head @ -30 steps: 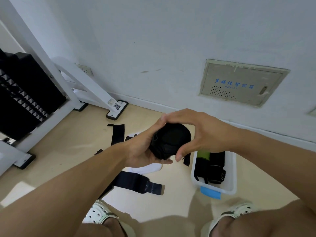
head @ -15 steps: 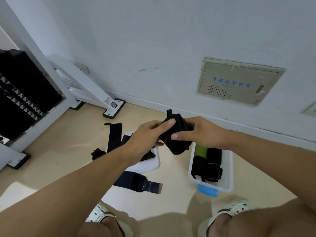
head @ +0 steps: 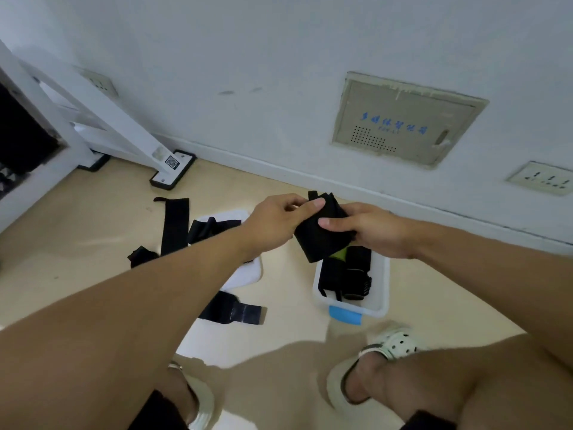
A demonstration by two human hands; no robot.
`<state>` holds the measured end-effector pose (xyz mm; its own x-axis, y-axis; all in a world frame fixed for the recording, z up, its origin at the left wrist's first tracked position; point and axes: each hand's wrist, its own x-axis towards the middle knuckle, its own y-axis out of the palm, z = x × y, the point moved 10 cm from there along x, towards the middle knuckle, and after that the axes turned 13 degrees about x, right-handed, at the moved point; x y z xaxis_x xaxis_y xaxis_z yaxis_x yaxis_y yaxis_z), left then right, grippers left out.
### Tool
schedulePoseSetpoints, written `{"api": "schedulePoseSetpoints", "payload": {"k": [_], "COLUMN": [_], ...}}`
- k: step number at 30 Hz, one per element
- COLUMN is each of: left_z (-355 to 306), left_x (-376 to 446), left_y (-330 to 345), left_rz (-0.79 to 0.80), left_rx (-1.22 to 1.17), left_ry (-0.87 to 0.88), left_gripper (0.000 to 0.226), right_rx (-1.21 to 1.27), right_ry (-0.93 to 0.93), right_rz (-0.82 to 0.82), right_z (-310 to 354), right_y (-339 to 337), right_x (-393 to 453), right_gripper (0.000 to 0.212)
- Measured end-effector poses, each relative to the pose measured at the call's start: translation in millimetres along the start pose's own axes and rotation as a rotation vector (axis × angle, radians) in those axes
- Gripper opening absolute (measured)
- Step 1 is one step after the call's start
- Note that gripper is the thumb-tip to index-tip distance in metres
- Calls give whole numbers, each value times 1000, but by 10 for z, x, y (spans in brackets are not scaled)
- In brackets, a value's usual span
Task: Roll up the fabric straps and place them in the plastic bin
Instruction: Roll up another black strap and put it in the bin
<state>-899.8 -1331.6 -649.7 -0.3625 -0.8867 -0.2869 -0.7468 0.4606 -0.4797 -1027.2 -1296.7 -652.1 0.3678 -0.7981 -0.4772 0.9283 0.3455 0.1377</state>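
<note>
Setting: pale beige floor meeting a white wall, seen from above by a person looking down past bare forearms and knees.
Wall fittings: a beige panel with blue lettering and a small perforated grille; a socket plate to its right.
Left side: a white frame leg slanting down to a black-edged foot plate.
Rolled strap: a black rolled fabric strap held in the air between both hands, above the far end of the bin.
Left hand: the left hand pinches the roll's upper edge, thumb on the near face.
Right hand: the right hand grips the roll from the other side, thumb pressed across its front.
Bin: a clear plastic bin with a blue label on its near wall, on the floor, holding several black rolls and one with a yellow-green patch.
Loose straps: black straps lying flat on the floor and over a white lid; another strap nearer the feet.
Feet: white perforated clogs.
</note>
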Motion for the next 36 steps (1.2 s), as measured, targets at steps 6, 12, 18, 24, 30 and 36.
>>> {"api": "schedulePoseSetpoints", "payload": {"k": [6, 12, 18, 24, 30, 36], "left_z": [-233, -10, 319, 540, 691, 700], "left_x": [260, 401, 439, 516, 622, 708], "left_y": [202, 388, 515, 588, 600, 700], "left_rz": [-86, -15, 118, 180, 199, 220], "left_rx": [94, 248, 493, 563, 583, 578], "left_ry": [30, -55, -112, -157, -205, -218], "left_gripper": [51, 82, 68, 62, 61, 58], "right_rx": [-42, -607, -1098, -1102, -1023, -901], "right_ry": [-105, 27, 322, 452, 491, 542], "right_rz": [-211, -423, -206, -134, -127, -49], "right_z": [-26, -263, -1111, -2191, -2679, -2744], "right_y": [-256, -881, -1183, -1298, -1324, -1364], "right_x": [-91, -61, 326, 735, 1025, 1181], "right_gripper": [22, 32, 54, 73, 74, 86]}}
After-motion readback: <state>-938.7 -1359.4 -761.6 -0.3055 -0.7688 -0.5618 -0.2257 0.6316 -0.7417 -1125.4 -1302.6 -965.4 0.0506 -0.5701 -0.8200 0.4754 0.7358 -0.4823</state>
